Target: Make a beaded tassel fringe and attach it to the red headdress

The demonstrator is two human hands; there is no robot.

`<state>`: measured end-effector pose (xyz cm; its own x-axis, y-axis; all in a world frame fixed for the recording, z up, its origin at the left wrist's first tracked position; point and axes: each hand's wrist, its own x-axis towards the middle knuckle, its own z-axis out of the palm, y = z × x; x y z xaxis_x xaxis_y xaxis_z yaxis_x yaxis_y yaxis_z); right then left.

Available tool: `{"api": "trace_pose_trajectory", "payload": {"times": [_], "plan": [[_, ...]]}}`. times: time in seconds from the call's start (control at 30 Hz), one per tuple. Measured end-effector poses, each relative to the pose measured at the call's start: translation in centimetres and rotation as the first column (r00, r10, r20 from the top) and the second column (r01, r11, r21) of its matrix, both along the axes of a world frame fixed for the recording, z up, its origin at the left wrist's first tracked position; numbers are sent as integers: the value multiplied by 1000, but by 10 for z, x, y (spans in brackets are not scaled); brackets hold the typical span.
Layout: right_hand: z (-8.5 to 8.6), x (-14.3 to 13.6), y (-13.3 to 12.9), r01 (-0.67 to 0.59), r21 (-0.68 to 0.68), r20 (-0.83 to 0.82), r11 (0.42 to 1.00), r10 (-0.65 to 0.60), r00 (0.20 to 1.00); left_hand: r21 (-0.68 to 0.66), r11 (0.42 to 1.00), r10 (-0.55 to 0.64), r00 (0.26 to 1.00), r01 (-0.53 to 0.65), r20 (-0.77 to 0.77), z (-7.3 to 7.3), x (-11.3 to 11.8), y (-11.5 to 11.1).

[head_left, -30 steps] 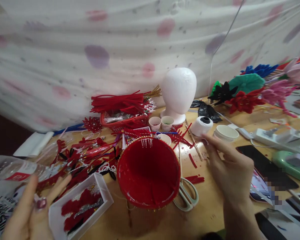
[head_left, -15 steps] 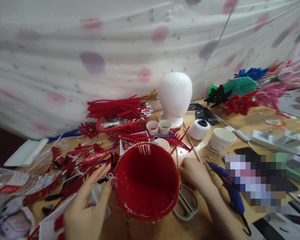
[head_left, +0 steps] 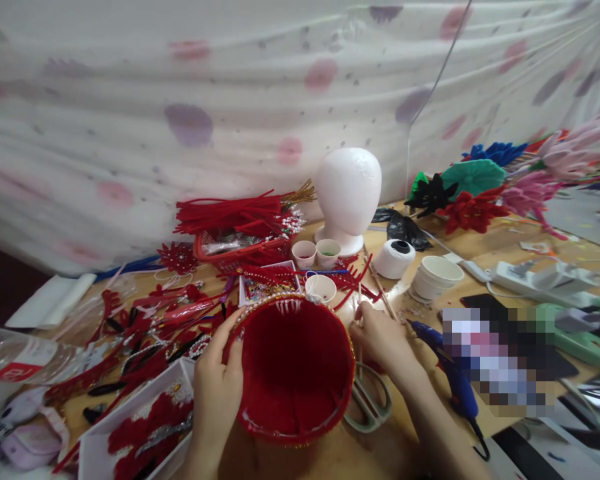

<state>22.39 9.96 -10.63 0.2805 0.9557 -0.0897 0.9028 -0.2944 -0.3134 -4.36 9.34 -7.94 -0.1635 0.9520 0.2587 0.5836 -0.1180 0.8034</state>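
Observation:
A red bowl-shaped cap (head_left: 295, 373) with a gold-trimmed rim lies in front of me, its hollow side facing me. My left hand (head_left: 223, 377) grips its left rim, thumb at the inner edge and fingers along the outside. White strands show at the top of the rim. On the cap's right side, my right hand (head_left: 377, 333) is closed, its fingers curled by the rim. A thin pale stick rises by those fingers; whether they hold it is unclear. Green-handled scissors (head_left: 373, 410) lie under my right wrist, partly behind the cap.
Left stands a white box (head_left: 97, 453) of red pieces. Behind are a red basket (head_left: 205, 257), paper cups (head_left: 329, 250), a white foam head (head_left: 349, 193) and a thread cone (head_left: 395, 259). At right lie a blue glue gun (head_left: 460, 380), a phone (head_left: 525, 333) and a power strip (head_left: 540, 280).
My left hand has moved right and closed on the cap's left rim; before, it was open beside it. The white box is now more exposed. My right hand stays by the cap, moved slightly.

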Motion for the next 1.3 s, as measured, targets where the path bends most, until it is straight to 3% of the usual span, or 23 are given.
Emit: {"api": "trace_pose_trajectory", "payload": {"times": [0.13,0.27,0.37,0.43,0.5,0.57,0.63,0.67,0.73,0.83,0.87,0.97,1.03,1.17,1.3], "plan": [[11,2,-7,-51,189,-45,981,61,997,13,1000,15,999,-15,35,3,-6,-15],[30,2,-16,-63,404,-48,913,89,995,1,1000,18,1000,-18,23,6,-18,-21],[44,3,-26,-10,683,-131,730,136,982,15,1000,-20,1000,20,6,9,-24,-17],[52,4,-33,96,783,-275,614,204,940,57,993,-106,994,107,-21,12,-25,-12],[58,3,-40,241,752,-486,614,268,832,105,968,-220,973,227,-70,14,-25,-7],[61,1,-45,348,661,-676,665,326,661,108,942,-307,946,318,-107,16,-25,-4],[64,-4,-45,383,607,-762,696,374,529,72,931,-348,930,357,-115,20,-25,-3],[65,-7,-44,397,608,-771,687,392,502,53,930,-355,927,363,-117,23,-24,-2],[68,-14,-42,445,661,-744,604,454,490,26,934,-350,926,357,-141,29,-21,-2],[72,-28,-41,525,745,-654,412,607,451,46,951,-292,937,306,-194,40,-13,0],[73,-34,-42,521,759,-628,391,651,426,56,954,-277,939,293,-201,43,-10,1],[67,-53,-50,360,809,-585,466,702,406,33,956,-280,939,292,-198,49,-2,5],[58,-66,-54,226,839,-537,494,692,482,3,959,-278,939,284,-201,50,1,6],[37,-84,-52,100,910,-389,401,749,536,9,969,-239,946,247,-219,51,4,2],[25,-89,-43,72,904,-387,421,737,553,38,971,-221,948,235,-231,52,6,-4]]}}
